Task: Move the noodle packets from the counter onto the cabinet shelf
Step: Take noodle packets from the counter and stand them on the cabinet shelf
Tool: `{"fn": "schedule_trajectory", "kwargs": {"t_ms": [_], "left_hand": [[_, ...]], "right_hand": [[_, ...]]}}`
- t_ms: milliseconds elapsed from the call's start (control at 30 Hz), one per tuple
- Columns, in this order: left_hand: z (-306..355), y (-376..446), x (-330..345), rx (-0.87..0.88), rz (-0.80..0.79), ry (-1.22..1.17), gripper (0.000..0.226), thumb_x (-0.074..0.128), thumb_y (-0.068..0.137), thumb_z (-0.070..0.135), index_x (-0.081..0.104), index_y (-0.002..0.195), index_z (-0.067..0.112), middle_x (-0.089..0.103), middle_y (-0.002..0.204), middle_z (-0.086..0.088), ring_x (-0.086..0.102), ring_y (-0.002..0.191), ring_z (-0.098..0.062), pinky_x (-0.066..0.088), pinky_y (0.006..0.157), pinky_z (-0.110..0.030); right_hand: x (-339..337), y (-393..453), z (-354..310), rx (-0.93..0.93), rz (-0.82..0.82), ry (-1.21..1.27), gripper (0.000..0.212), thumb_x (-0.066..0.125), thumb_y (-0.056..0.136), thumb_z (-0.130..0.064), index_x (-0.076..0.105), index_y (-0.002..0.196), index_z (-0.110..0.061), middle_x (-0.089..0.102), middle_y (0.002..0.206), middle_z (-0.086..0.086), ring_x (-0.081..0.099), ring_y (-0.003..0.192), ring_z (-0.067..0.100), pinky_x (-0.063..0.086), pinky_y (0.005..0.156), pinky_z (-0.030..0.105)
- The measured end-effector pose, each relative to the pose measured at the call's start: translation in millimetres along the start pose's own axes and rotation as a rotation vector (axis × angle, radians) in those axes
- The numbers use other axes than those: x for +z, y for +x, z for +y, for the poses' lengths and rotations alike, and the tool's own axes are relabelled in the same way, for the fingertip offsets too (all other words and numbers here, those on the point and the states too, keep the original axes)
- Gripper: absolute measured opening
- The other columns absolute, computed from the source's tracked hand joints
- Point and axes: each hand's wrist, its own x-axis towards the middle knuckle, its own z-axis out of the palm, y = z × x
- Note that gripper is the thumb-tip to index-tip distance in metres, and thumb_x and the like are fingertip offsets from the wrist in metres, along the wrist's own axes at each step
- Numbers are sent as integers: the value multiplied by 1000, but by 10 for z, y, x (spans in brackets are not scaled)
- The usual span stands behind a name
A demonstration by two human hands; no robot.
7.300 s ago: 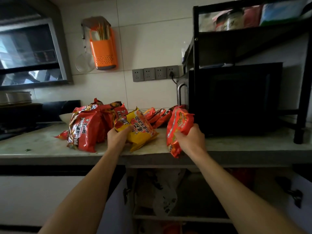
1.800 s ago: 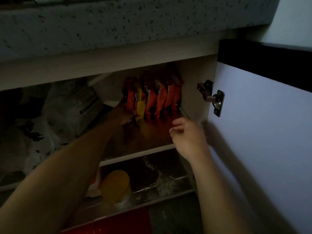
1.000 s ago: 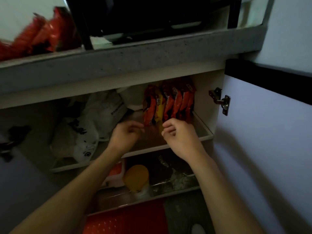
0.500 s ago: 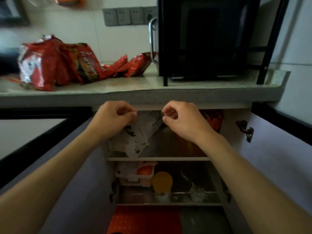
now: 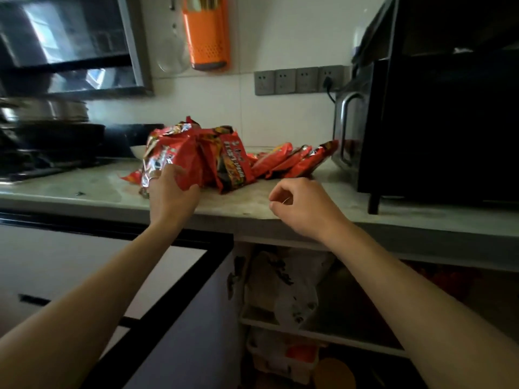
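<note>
Several red noodle packets (image 5: pixel 224 161) lie in a heap on the stone counter (image 5: pixel 84 189). More of them (image 5: pixel 292 161) fan out flat toward the black oven. My left hand (image 5: pixel 172 192) grips the front red packet (image 5: pixel 174 157) of the heap at its lower edge. My right hand (image 5: pixel 302 207) hovers over the counter's front edge with loosely curled fingers and holds nothing. Below the counter the cabinet stands with its door swung wide, and its shelf (image 5: pixel 337 329) shows with a white plastic bag (image 5: pixel 292 290) on it.
A black oven (image 5: pixel 438 122) on a rack fills the counter's right side. Pans on a stove (image 5: pixel 42 136) stand at the left. An orange utensil holder (image 5: pixel 207 32) hangs on the wall beside sockets (image 5: pixel 297 80). The cabinet door (image 5: pixel 179 304) swings out at lower left.
My view has risen from the cabinet shelf to the counter. Both hands came up from the shelf; the left one has taken hold of a red packet, the right stays empty.
</note>
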Motion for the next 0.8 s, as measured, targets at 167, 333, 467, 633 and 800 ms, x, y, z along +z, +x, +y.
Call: {"fn": "schedule_trajectory", "kwargs": {"t_ms": [167, 333, 467, 633, 800], "left_hand": [[-310, 410, 152, -108, -29, 120, 94, 75, 70, 38, 17, 144, 29, 23, 151, -23, 21, 140, -44, 29, 111, -59], [-428, 572, 316, -188, 29, 181, 115, 78, 73, 43, -4, 152, 28, 0, 159, -22, 4, 146, -45, 18, 116, -59], [-468, 627, 388, -176, 52, 206, 101, 72, 82, 29, 0, 152, 27, -1, 160, -22, 3, 146, -45, 20, 116, -59], [-539, 608, 388, -123, 73, 186, 92, 66, 86, 24, 3, 152, 28, 4, 159, -21, 10, 145, -44, 26, 114, -58], [-575, 646, 382, -80, 105, 161, 85, 60, 88, 22, 5, 152, 29, 9, 158, -21, 19, 144, -43, 31, 111, -57]], "right_hand": [[312, 438, -137, -31, -34, -11, 7, 62, 89, -19, 69, 89, -19, 67, 86, -7, 61, 81, 8, 46, 66, 21], [587, 763, -187, -9, -23, -17, 10, 60, 89, -18, 69, 92, -16, 67, 86, -5, 63, 75, 9, 51, 62, 21], [798, 1047, -178, 68, -1, -80, 15, 60, 87, -20, 64, 100, -14, 66, 92, 1, 64, 75, 16, 57, 69, 34], [1128, 1450, -178, 280, 17, -38, 62, 72, 81, -32, 44, 132, -10, 50, 125, 11, 58, 105, 30, 53, 83, 39], [1327, 1797, -235, 373, 7, -88, 118, 80, 69, -52, 5, 154, -18, 12, 158, 16, 38, 133, 41, 43, 99, 45]]}}
